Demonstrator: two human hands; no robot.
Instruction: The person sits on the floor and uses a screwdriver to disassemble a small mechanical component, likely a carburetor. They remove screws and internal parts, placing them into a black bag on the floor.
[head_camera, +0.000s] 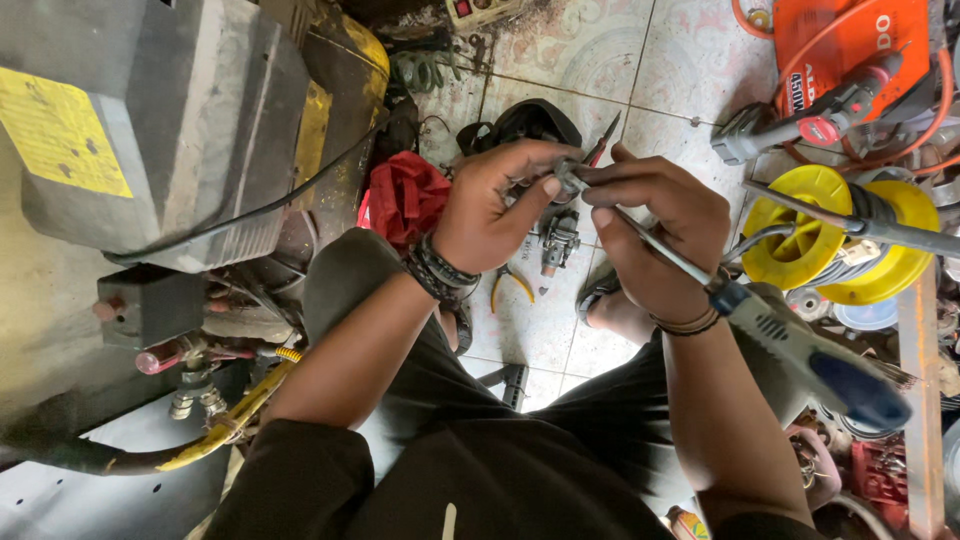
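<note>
My left hand (487, 205) pinches a small grey metal part (568, 178) between thumb and fingers, above my lap. My right hand (655, 232) meets it from the right, fingertips touching the same part. Across my right palm runs a soldering iron (800, 345): its thin metal shaft points up-left to the part, and its grey and blue handle sticks out lower right. Both wrists wear dark bands. Below the hands a small metal carburettor-like piece (558, 240) lies on the tiled floor (590, 60).
A large grey machine (180, 130) with a yellow label fills the left. A red cloth (405, 200) lies beside my knee. Yellow-handled pliers (512, 285) rest on the tiles. A yellow solder spool (810, 245), an orange tool (850, 50) and cables crowd the right.
</note>
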